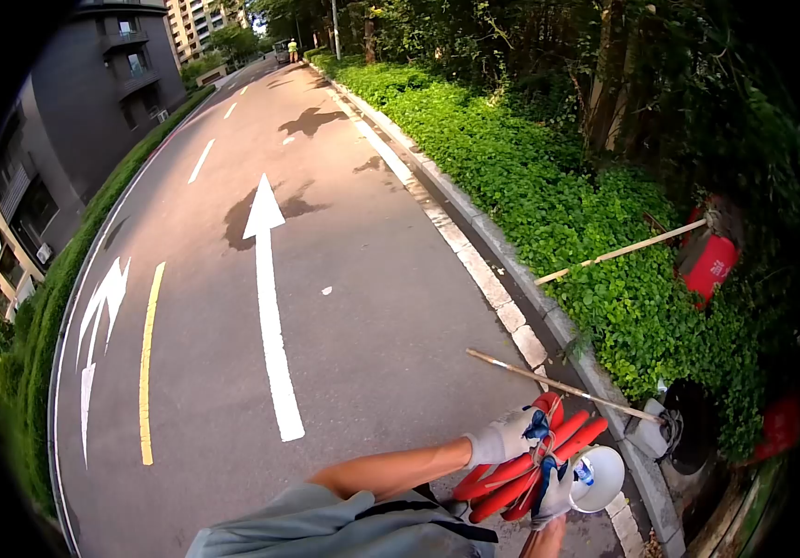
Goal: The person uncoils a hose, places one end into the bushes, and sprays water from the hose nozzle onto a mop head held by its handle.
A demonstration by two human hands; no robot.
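Note:
A bundle of coiled red hose (493, 500) is in front of me, with thin cord wrapped across its loops. My left hand (504, 439), in a white glove with dark blue palm and fingertips, is closed on the upper part of the coil near the cord. Lower down, my right hand (554, 491) in a matching glove is closed around the coil's near side. Just beyond the right hand stands a white bucket (609, 484) with a small blue-and-white item inside, perhaps a bottle.
A wooden-handled tool (548, 381) lies across the curb (567, 335). Another wooden pole (623, 251) rests on green ground cover beside a red object (708, 265). The road (381, 307) bears white arrows. A person in a bright vest (293, 46) stands far off near a vehicle.

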